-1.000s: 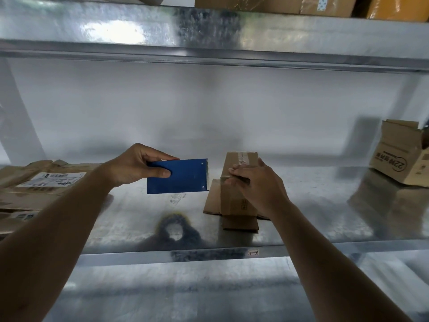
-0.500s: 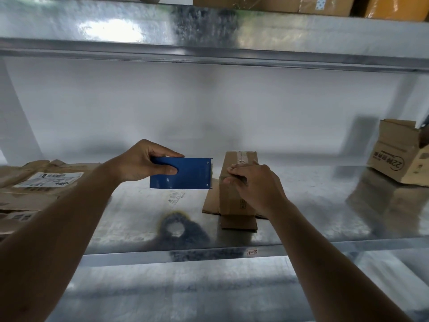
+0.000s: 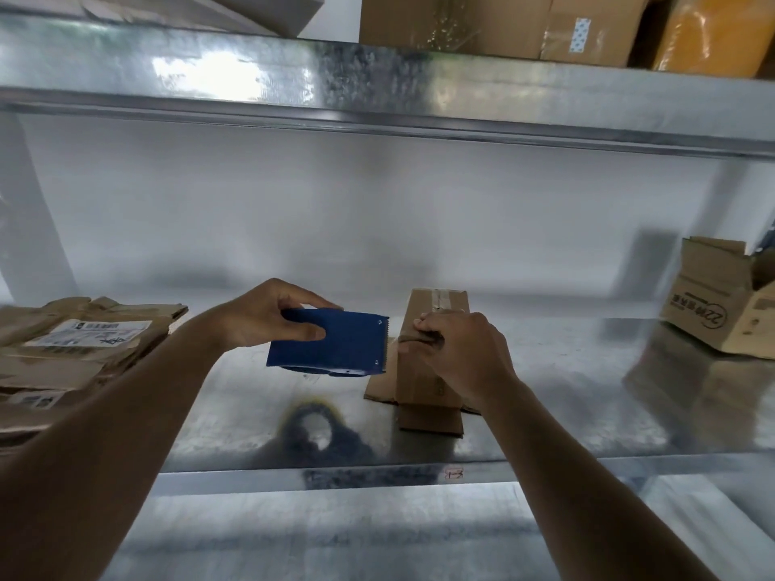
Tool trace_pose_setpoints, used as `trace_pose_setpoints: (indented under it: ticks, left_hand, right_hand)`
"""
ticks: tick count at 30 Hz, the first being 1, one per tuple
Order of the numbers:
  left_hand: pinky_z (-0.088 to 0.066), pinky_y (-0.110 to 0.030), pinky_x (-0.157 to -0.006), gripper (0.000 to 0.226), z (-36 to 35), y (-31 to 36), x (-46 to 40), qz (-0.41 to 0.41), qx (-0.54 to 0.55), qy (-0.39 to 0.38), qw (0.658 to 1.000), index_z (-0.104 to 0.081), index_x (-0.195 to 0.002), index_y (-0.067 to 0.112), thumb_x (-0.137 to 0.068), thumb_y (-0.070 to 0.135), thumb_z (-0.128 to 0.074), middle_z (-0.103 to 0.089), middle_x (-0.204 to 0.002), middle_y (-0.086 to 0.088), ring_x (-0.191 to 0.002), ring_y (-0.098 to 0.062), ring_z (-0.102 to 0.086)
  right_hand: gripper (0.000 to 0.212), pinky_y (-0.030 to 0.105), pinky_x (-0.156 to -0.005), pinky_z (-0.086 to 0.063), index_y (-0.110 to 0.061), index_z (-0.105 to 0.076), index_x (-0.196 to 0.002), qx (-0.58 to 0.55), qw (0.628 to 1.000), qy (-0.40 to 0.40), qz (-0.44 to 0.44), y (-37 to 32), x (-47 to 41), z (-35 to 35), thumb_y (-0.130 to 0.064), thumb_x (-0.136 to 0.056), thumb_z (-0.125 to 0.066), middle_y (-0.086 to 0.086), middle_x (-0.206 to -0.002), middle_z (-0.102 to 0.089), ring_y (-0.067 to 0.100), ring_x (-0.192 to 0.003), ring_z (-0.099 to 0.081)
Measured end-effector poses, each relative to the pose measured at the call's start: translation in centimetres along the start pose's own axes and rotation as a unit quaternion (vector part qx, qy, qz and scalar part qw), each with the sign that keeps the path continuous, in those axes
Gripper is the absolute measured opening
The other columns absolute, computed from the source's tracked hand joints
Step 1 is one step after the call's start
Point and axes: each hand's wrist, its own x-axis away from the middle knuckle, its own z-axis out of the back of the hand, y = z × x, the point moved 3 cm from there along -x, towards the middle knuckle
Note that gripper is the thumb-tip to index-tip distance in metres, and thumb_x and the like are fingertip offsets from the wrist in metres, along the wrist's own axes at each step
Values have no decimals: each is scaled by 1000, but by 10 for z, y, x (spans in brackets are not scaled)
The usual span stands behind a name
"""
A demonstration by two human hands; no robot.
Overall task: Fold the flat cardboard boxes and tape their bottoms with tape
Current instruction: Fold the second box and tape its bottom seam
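A small folded cardboard box (image 3: 423, 371) stands on the metal shelf (image 3: 566, 413), its flaps spread on the shelf surface and clear tape across its upper face. My right hand (image 3: 465, 358) lies over the box's near upper edge with its fingers curled on it. My left hand (image 3: 268, 316) holds a blue tape dispenser (image 3: 331, 343) just left of the box, a little above the shelf. The dispenser's toothed edge points toward the box and sits close to my right fingers.
A stack of flat cardboard boxes (image 3: 71, 354) with a white label lies at the left of the shelf. An open printed carton (image 3: 721, 308) stands at the far right. More cartons (image 3: 495, 23) sit on the upper shelf (image 3: 377, 86).
The view has tilted up a little, showing more of the upper shelf. My left hand has brought the blue dispenser slightly closer to the box. My right hand stays on the box.
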Motion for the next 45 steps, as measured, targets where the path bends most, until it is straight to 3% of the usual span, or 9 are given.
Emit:
trace_pose_setpoints:
  ticks: [9,13,15,19,27,32,37,42,45]
  left_hand:
    - [-61,-38,-93,54,-2,-11,11,-41,28,71,996,-78,-119,23,-68,11,-90,-79,-110,-2,-104,-18,-75]
    - [-60,-25,-84,52,7,-20,21,-65,30,112,991,-81,-108,42,-60,33,-97,-80,-105,2,-95,-7,-74]
    - [-60,-24,-84,56,12,-21,27,-69,34,119,990,-80,-109,43,-57,46,-98,-80,-107,3,-97,-7,-74]
    - [-59,-20,-83,51,15,-14,23,-64,-5,130,989,-80,-112,37,-69,12,-93,-80,-105,7,-98,-8,-75]
    - [-59,-19,-88,51,1,7,-5,-45,-99,126,986,-76,-116,36,-70,23,-95,-76,-105,25,-97,-1,-73]
    - [-58,-15,-83,49,-15,14,-16,-58,-128,131,981,-73,-109,43,-72,20,-94,-74,-99,33,-93,3,-72]
    - [-59,-20,-87,50,-24,14,-19,-60,-156,180,969,-79,-118,28,-71,22,-96,-77,-109,15,-96,-1,-72]
    - [-57,-24,-94,55,-29,16,-18,-46,-171,213,961,-76,-123,26,-71,27,-96,-75,-119,9,-102,-6,-69]
    - [-57,-33,-95,50,-32,14,-18,-14,-228,238,944,-75,-126,25,-79,28,-90,-75,-117,4,-100,-16,-70]
  right_hand:
    - [50,39,-100,-55,-30,-75,-124,-48,998,22,-29,-1,1,-2,-61,-85,-73,-13,-126,-73,13,-118,-65]
    - [49,28,-107,-38,-31,-76,-122,-46,998,28,-37,0,-1,-4,-61,-83,-76,-17,-124,-73,9,-122,-62]
    - [49,31,-104,-46,-30,-76,-121,-49,998,24,-39,-1,-1,-4,-59,-82,-79,-16,-123,-73,9,-120,-63]
    - [48,39,-97,-57,-27,-78,-119,-67,997,39,-32,-2,1,-5,-56,-81,-82,-13,-120,-75,11,-115,-67]
    - [82,36,-93,-59,-26,-77,-120,-62,996,37,-46,-13,8,1,-87,-72,-51,-9,-120,-76,13,-111,-69]
    - [56,27,-81,-54,-28,-78,-110,1,995,20,-96,-19,2,-6,-74,-81,-66,-7,-107,-76,12,-93,-66]
    - [48,24,-73,-47,-28,-75,-101,69,988,40,-135,-27,0,-16,-73,-86,-64,-7,-98,-72,12,-99,-63]
    - [33,33,-98,-55,-22,-75,-100,30,990,74,-119,-43,5,-14,-53,-91,-68,-4,-95,-73,12,-89,-64]
    - [33,34,-88,-58,-24,-73,-99,25,989,65,-129,-42,6,-17,-55,-89,-69,-5,-93,-72,14,-92,-66]
